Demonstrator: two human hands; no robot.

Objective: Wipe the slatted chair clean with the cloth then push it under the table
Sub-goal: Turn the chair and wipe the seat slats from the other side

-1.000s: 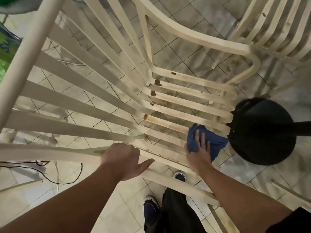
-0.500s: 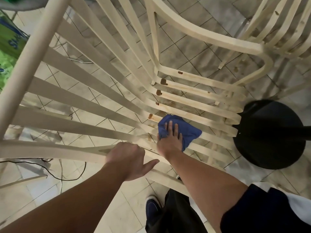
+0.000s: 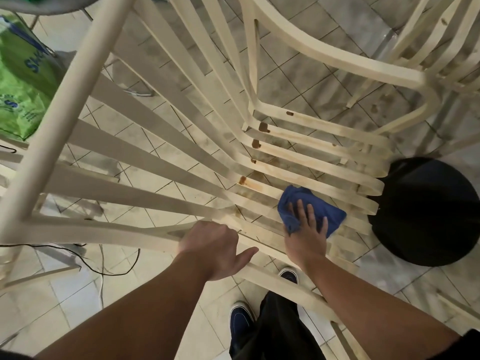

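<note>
A cream slatted chair (image 3: 166,152) fills the view, seen from above, with brown stains on its seat slats near the back. My left hand (image 3: 211,246) grips the chair's near armrest rail, fingers curled over it and thumb out. A crumpled blue cloth (image 3: 309,207) lies on the near seat slats. My right hand (image 3: 306,235) presses on the cloth with straight, spread fingers.
A black round base (image 3: 426,211) stands on the tiled floor right of the seat. Another cream slatted chair (image 3: 441,35) is at the upper right. A green bag (image 3: 20,81) sits at the left. A black cable (image 3: 104,268) trails on the floor. My shoes (image 3: 240,318) are below.
My right hand slid the cloth left along the seat slats, then back to the right. My left hand kept its grip on the rail.
</note>
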